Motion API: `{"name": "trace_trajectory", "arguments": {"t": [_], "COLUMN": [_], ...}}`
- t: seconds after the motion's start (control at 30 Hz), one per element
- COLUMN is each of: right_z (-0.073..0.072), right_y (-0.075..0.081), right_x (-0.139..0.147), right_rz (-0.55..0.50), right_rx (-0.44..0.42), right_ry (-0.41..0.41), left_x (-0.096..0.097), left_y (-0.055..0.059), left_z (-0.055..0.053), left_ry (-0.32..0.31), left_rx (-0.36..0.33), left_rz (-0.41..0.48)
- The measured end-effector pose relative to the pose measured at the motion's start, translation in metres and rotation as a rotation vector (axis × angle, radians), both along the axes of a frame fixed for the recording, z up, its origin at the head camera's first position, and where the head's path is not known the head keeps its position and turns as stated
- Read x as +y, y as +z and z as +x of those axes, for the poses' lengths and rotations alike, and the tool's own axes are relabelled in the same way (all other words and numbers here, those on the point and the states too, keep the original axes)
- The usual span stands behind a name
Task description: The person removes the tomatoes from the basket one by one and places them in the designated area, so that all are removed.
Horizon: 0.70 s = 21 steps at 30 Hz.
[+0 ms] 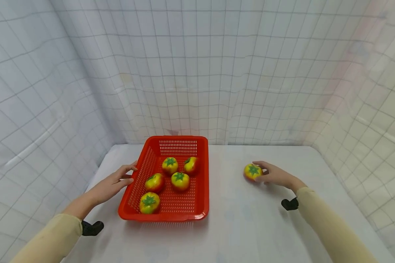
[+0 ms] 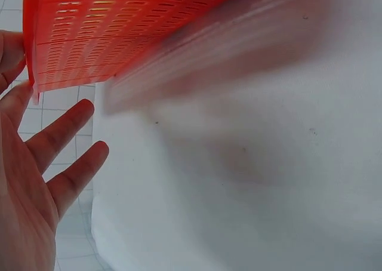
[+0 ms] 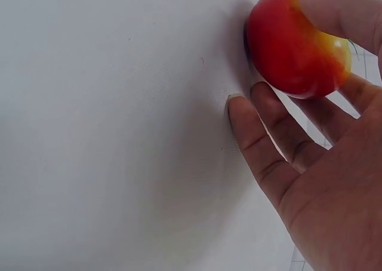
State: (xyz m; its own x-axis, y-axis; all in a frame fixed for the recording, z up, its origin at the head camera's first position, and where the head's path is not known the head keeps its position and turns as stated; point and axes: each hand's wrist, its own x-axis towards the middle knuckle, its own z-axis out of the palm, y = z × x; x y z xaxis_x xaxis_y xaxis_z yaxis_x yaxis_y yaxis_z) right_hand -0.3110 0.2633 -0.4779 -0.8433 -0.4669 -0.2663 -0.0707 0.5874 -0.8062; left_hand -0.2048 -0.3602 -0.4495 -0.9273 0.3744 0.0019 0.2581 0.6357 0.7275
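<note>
A red plastic basket [image 1: 204,190] with slotted walls stands on the table, left of centre. In it lie several red-and-yellow tomatoes with green star-shaped tops, one a front tomato [image 1: 149,203]. At the basket's left rim, my left hand [image 1: 108,185] pinches the edge with thumb and forefinger; its other fingers [image 2: 77,172] stretch out beside the wall. Off to the right, my right hand [image 1: 278,176] holds a single tomato [image 1: 252,171], thumb on one side and fingers on the other. That tomato [image 3: 292,50] is at the table surface; whether it touches is hard to tell.
The white table [image 1: 230,233] spreads between the basket and the right hand. White grid-patterned curtains [image 1: 197,80] hang behind and on both sides. Black wrist mounts [image 1: 93,228] sit below the sleeves.
</note>
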Motion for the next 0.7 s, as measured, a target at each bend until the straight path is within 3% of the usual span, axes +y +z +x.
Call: {"name": "trace_trajectory", "arguments": {"t": [0.2,0.43,0.7], "right_z": [0.0009,-0.0039,-0.0029], "right_y": [-0.0007,-0.0016,-0.0049], "right_x": [0.0033,0.0038,0.0042], "right_rz": [0.010,0.022,0.023], "right_rx": [0.024,0.038,0.015], "right_ry": [0.009,0.008,0.000], "left_x": [0.0020,0.0024,-0.0004], "left_y": [-0.0007,0.0015,-0.0041], "left_z": [-0.0026,-0.0019,0.0010], "left_ry": [0.008,0.040,0.050], "left_rx": [0.026,0.067,0.127], "left_rz": [-0.035,-0.148,-0.229]}}
